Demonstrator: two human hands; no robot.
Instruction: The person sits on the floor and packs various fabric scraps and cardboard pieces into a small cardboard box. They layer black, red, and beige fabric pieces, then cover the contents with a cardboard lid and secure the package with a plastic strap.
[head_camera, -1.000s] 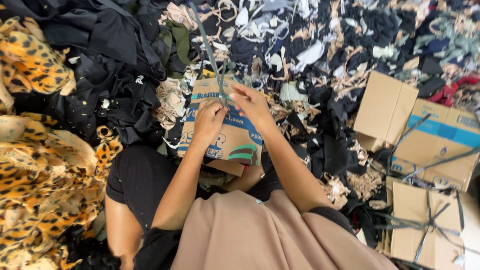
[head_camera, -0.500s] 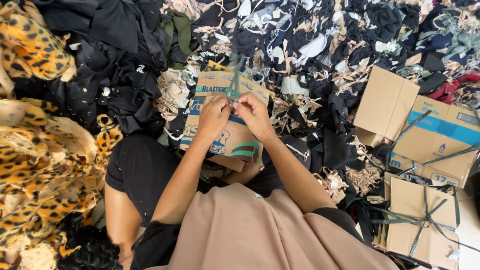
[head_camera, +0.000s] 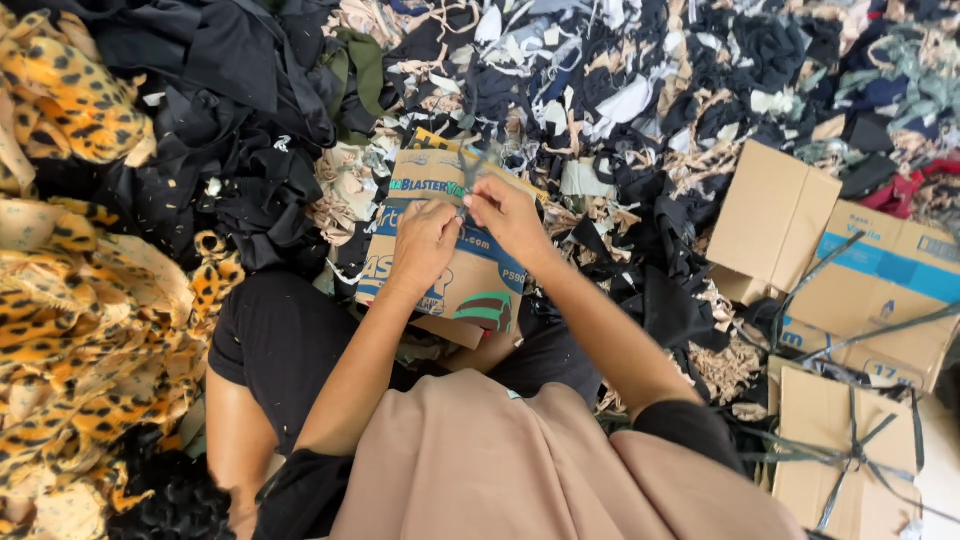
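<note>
A flat cardboard box (head_camera: 470, 285) with blue and green print lies on my lap. My left hand (head_camera: 425, 243) and my right hand (head_camera: 505, 215) meet over its upper part, fingertips pinched together on a thin dark strap (head_camera: 468, 172) that runs up across the box. Both hands are closed on that strap. How it is looped under my fingers is hidden.
Heaps of black and mixed fabric scraps (head_camera: 640, 90) cover the floor ahead. Leopard-print cloth (head_camera: 70, 300) piles up at the left. At the right lie an open cardboard box (head_camera: 775, 215) and strapped cardboard bundles (head_camera: 845, 450).
The long strap that stood high above the box has come down and shortened. My hands have drawn closer together over the box.
</note>
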